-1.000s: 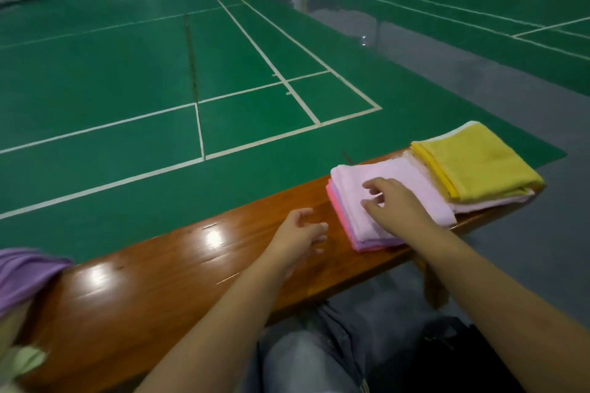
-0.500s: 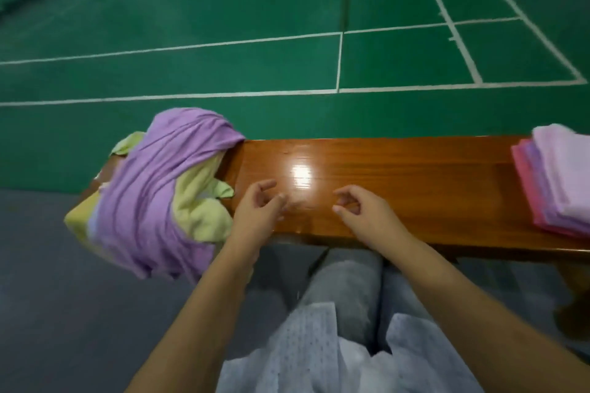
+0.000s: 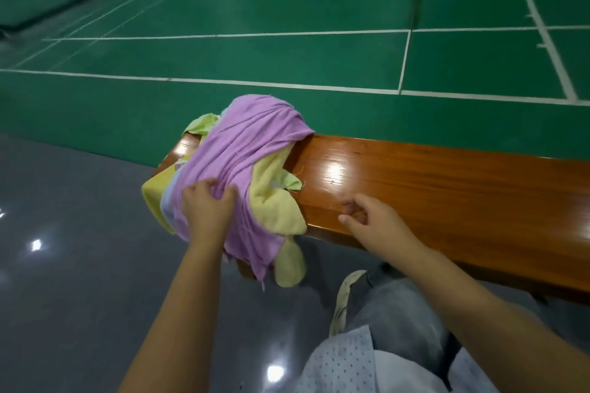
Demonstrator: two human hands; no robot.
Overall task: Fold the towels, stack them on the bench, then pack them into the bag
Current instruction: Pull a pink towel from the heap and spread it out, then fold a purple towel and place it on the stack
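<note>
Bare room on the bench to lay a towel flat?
Free: glossy wooden bench top from the right hand out to the frame's right edge. Crowded: its left end, under the purple and yellow crumpled towel pile that the left hand grips.

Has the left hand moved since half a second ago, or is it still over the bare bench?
Yes. The left hand has gone left along the bench, off the bare wood and onto the purple towel, which its fingers now grip.

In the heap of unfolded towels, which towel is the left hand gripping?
The purple towel, draped over the top of the heap. The left hand bunches its folds; the yellow towel beside it is untouched.
</note>
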